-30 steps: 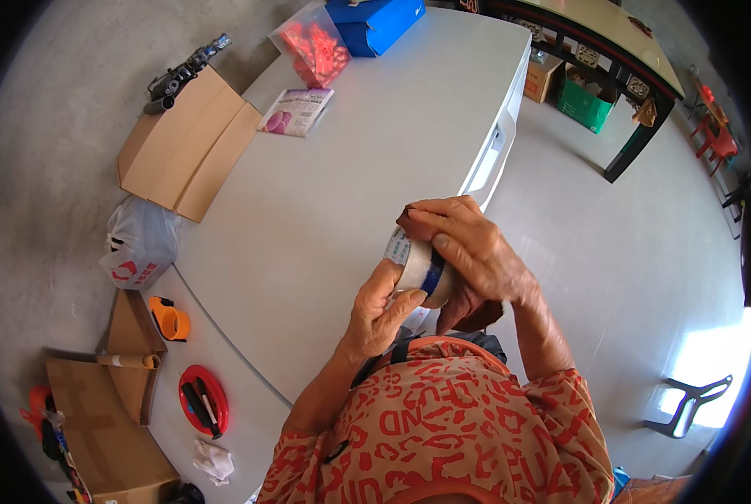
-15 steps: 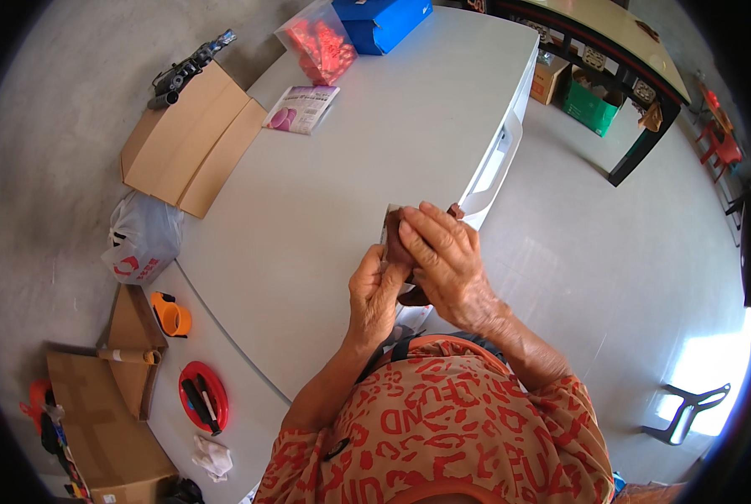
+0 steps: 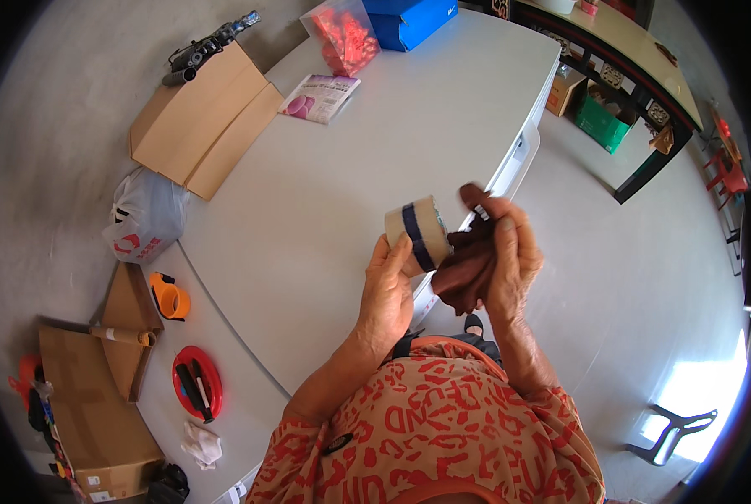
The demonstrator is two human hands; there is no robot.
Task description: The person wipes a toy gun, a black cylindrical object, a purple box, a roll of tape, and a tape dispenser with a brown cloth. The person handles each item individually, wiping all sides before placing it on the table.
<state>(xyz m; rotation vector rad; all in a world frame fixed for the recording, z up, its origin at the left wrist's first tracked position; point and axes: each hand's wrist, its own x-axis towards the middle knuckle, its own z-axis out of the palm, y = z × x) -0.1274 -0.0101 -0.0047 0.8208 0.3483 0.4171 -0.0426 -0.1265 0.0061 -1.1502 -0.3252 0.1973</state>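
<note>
My left hand (image 3: 386,290) holds a cream-coloured, short cylindrical object with a dark blue band (image 3: 417,232) from below, over the edge of the grey table (image 3: 367,160). The cylinder is tilted; whether it is hollow does not show. Just to its right, my right hand (image 3: 514,265) grips a bunched dark brown cloth (image 3: 466,270). A fold with a small white tag sticks up above the fingers. The cloth hangs close beside the cylinder's right end; I cannot tell whether they touch.
A printed packet (image 3: 318,97), a clear tub of red wrapped pieces (image 3: 348,46) and a blue box (image 3: 407,25) stand at the far end. Cardboard (image 3: 203,118) and a plastic bag (image 3: 149,214) line the left, near an orange tape dispenser (image 3: 172,301) and a red dish (image 3: 216,378) holding black-handled tools.
My right hand has moved right, drawing the brown cloth off the cylinder, whose banded side now shows. The left hand keeps its hold. The view has shifted slightly.
</note>
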